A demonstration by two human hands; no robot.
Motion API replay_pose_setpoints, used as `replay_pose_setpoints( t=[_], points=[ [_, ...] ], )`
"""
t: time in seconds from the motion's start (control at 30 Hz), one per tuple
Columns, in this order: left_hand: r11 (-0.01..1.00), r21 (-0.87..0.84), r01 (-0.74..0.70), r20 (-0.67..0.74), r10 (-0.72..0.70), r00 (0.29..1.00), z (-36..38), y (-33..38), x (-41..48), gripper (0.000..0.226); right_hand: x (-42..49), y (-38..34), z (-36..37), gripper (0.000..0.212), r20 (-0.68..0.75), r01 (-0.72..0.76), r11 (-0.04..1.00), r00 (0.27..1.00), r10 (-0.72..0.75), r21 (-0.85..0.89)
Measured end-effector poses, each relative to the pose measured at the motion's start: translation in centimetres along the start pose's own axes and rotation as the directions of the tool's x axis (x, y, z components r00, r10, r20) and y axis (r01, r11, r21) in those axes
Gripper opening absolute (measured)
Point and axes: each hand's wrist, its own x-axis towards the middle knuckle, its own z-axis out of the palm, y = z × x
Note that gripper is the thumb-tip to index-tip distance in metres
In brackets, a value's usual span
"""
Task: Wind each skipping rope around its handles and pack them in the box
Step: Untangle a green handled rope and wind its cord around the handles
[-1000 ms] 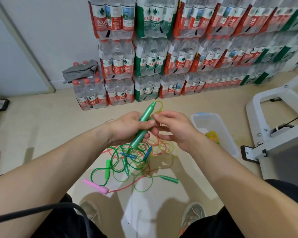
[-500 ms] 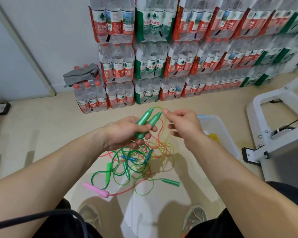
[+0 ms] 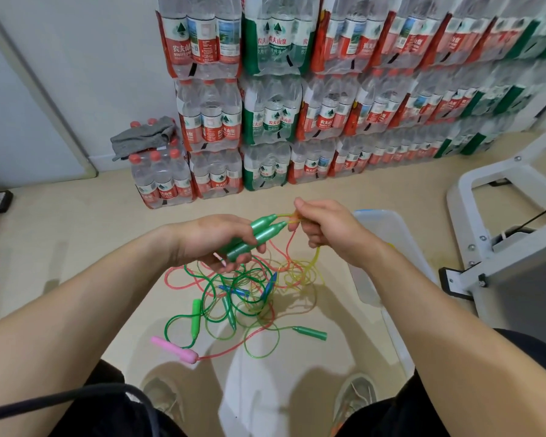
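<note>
- The two green handles [image 3: 260, 234] of one skipping rope lie side by side in the left hand [image 3: 208, 239]. Their thin ends point toward the right hand.
- The left hand's fingers curl around both handles and hold them tight.
- The right hand [image 3: 331, 230] pinches the yellow rope [image 3: 317, 255] right by the tips of the handles, with its fingers bent.
- From the right hand the yellow rope hangs down to the floor in loose loops.
- Under the hands, a tangled pile of ropes [image 3: 240, 288] sits on the floor. It has green, red, yellow and blue bits.
- A pink handle [image 3: 174, 350], a light green handle [image 3: 196, 316] and a dark green handle [image 3: 309, 332] lie at the edges of the pile.
- The clear box [image 3: 375, 213] stands on the floor just to the right of the pile, partly behind the right arm.
- The person's two shoes [image 3: 353, 397] show at the bottom, near the pile.
- Packs of water bottles [image 3: 265, 121] are stacked along the wall behind.
- A grey cloth [image 3: 142, 137] lies on top of one low pack.
- A white frame [image 3: 486, 222] stands at the right.
</note>
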Motion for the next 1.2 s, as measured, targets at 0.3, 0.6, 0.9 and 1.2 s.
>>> replay_pose_setpoints(
  t=[0.3, 0.6, 0.9, 1.2],
  points=[
    [0.976, 0.103, -0.189, -0.047, 0.195, 0.980, 0.3, -0.2, 0.3, 0.051, -0.4, -1.9, 1.1, 0.035, 0.122, 0.127, 0.983, 0.986, -0.111, -0.134],
    [0.932, -0.321, -0.169, -0.128, 0.134, 0.983, 3.0, 0.1, 0.7, 0.045, -0.1, -2.0, 1.2, 0.014, 0.049, 0.177, 0.910, 0.984, -0.171, -0.375],
    [0.922, -0.348, -0.170, -0.131, 0.131, 0.983, 2.9, -0.3, 0.9, 0.031, 0.2, -1.1, 1.4, 0.022, -0.021, 0.196, 0.906, 0.975, -0.219, -0.375],
    [0.943, -0.291, -0.163, 0.023, 0.178, 0.984, 2.2, -1.0, 0.6, 0.022, 0.0, -1.4, 1.1, 0.011, 0.087, 0.138, 0.977, 0.988, -0.125, -0.162]
  ],
)
